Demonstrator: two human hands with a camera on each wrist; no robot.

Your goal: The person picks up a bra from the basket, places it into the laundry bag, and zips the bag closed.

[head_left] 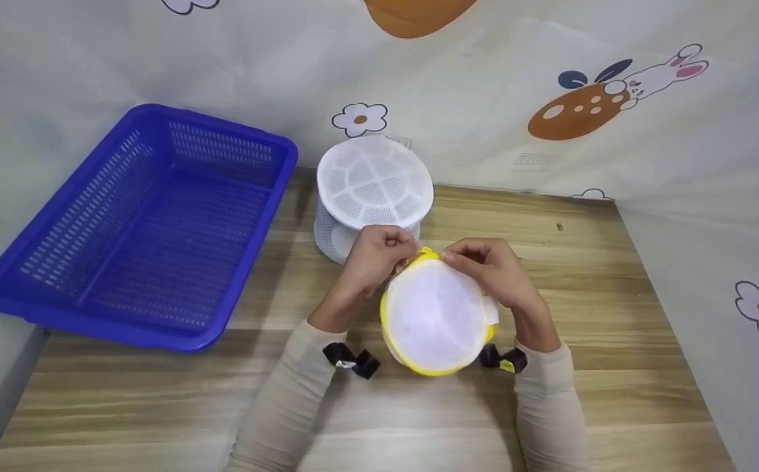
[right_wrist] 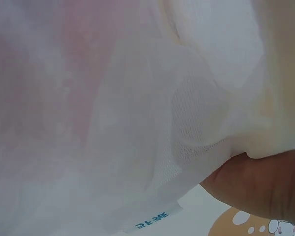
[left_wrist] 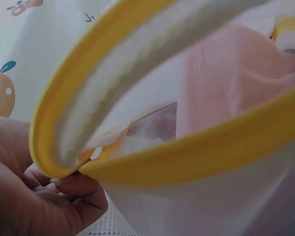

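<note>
A round white mesh laundry bag (head_left: 437, 314) with yellow trim is held up between both hands. My left hand (head_left: 379, 255) pinches its yellow edge at the upper left, beside a small yellow knot of trim. In the left wrist view the yellow-edged mouth (left_wrist: 196, 152) gapes, and pink cloth (left_wrist: 236, 73) shows inside. My right hand (head_left: 492, 270) pinches the bag's upper right edge between thumb and fingers. The right wrist view shows the thumb (right_wrist: 260, 184) against the white mesh (right_wrist: 196, 118), with a small printed label (right_wrist: 155, 219) below.
Behind the hands stands a white mesh cylinder (head_left: 333, 239) with a tilted round lid (head_left: 375, 182). A large blue plastic basket (head_left: 248, 275) sits at the left on the wood-grain table (head_left: 615, 367). A printed cloth (head_left: 478, 85) hangs behind.
</note>
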